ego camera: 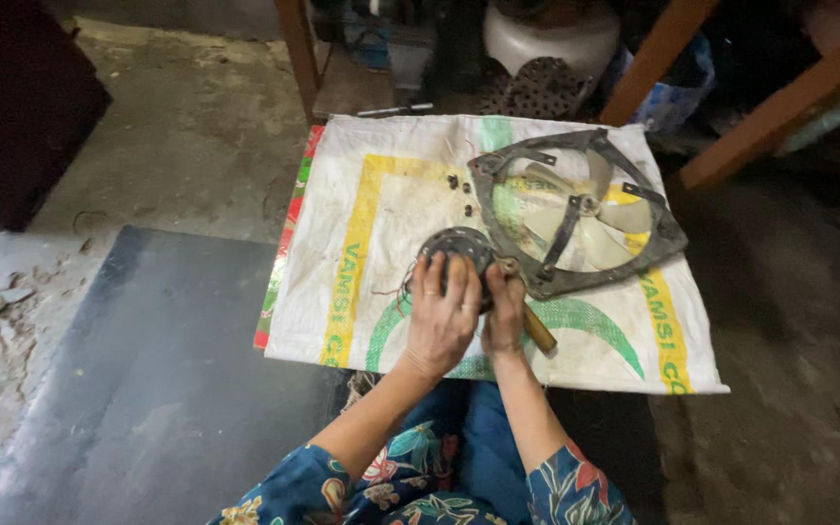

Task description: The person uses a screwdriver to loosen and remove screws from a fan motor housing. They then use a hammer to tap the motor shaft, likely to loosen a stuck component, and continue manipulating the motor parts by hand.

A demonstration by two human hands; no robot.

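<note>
A round dark fan motor (457,247) with thin wires at its left side rests on a white woven sack (381,194). My left hand (439,316) lies over the motor's near side and grips it. My right hand (506,311) is closed on a wooden-handled tool (538,332), its tip set against the motor's right edge. Just right of the motor lies a dark exhaust-fan frame (668,233) with pale translucent blades (607,243). Several small dark screws (460,187) are scattered on the sack beyond the motor.
The sack lies on a concrete floor (196,146), next to a dark flat slab (157,389) at the left. Wooden furniture legs (296,49) and clutter, including a white pot (551,39), stand behind the sack. My blue floral clothing (439,476) fills the bottom.
</note>
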